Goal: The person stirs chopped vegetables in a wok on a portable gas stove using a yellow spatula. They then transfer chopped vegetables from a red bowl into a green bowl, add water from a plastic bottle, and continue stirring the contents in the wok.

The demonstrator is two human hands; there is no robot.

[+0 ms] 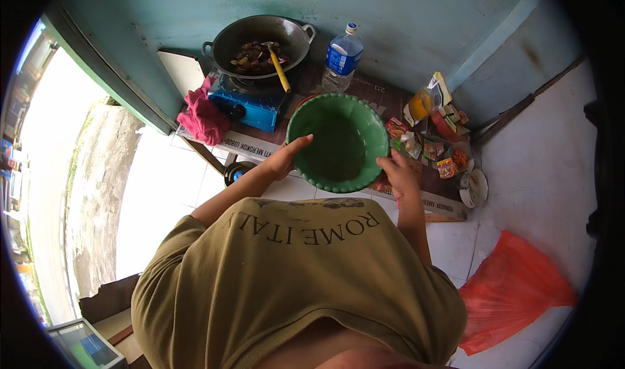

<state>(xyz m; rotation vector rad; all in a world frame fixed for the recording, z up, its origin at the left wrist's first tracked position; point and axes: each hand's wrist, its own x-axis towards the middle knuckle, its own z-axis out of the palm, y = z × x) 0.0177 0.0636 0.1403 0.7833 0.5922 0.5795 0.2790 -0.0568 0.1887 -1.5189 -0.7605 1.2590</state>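
Both hands grip a green plastic basin [337, 142] with a scalloped rim, held in front of my body over the table's near edge. My left hand [288, 158] has its thumb hooked over the basin's left rim. On the opposite side, my right hand [399, 174] pinches the rim between thumb and fingers. The inside looks dark green, and I cannot tell whether it holds any liquid. Beyond it, a metal wok [224, 47] holds dark cut pieces of food [251, 59] and a yellow-handled utensil [279, 69]. The wok sits on a blue portable gas stove [246, 105].
A pink cloth [205, 112] lies left of the stove. A plastic water bottle [343, 59] stands by the wall. Seasoning packets [429, 150], an oil pouch [421, 104] and a white bowl [473, 188] crowd the table's right end. On the floor lies a red plastic bag [517, 291].
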